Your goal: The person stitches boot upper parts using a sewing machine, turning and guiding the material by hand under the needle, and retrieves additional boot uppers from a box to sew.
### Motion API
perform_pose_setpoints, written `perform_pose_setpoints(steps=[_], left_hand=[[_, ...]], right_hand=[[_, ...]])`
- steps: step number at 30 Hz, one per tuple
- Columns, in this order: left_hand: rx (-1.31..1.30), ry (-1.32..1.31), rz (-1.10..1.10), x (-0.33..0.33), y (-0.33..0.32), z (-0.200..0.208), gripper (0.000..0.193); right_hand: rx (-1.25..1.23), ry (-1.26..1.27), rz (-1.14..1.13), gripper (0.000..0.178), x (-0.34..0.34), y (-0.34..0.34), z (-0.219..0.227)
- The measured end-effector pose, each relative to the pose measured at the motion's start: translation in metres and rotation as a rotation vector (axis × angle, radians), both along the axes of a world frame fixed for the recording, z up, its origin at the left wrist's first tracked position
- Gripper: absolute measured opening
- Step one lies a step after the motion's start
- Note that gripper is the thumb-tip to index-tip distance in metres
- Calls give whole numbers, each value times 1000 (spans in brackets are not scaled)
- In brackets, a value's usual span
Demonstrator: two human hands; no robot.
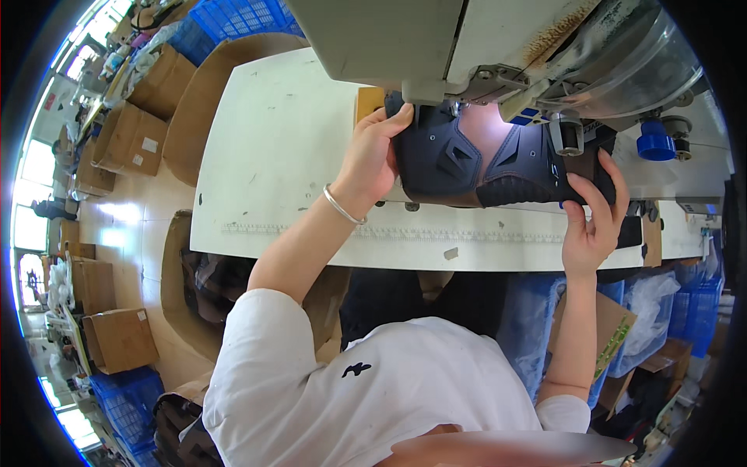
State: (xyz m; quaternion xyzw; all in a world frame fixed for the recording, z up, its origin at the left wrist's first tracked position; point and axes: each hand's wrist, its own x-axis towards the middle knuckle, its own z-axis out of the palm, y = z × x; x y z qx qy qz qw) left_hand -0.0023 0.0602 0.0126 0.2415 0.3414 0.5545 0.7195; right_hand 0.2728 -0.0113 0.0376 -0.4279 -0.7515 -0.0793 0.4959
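Observation:
A dark stitched piece that looks like a shoe upper [440,159] lies under the head of a sewing machine [389,39], with moulded black panels and a lit brownish patch between them. My left hand [377,156] grips its left edge, thumb on top and the other fingers partly hidden underneath. At its right end, my right hand [595,222] holds the lower right edge between thumb and curled fingers. The needle area is lit by a small lamp, and the machine head hides the piece's far edge.
The white sewing table [272,156] has a printed ruler strip along its near edge. A blue knob [655,140] sticks out of the machine at right. Left of the table stand cardboard boxes [131,138] and a dark-filled carton [177,288]. Blue crates [692,315] are at lower right.

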Motion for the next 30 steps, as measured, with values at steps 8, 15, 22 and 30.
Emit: perform_pose_setpoints(steps=[8, 15, 22, 30], left_hand=[[12, -53, 16, 1, 3, -12, 17], [18, -11, 11, 3, 6, -7, 17], [-28, 49, 40, 7, -3, 0, 16], [54, -72, 96, 10, -3, -10, 15]], right_hand=[[21, -31, 25, 20, -1, 2, 7], [76, -56, -1, 17, -1, -5, -8], [110, -18, 36, 15, 8, 16, -8], [140, -4, 125, 22, 19, 35, -7]])
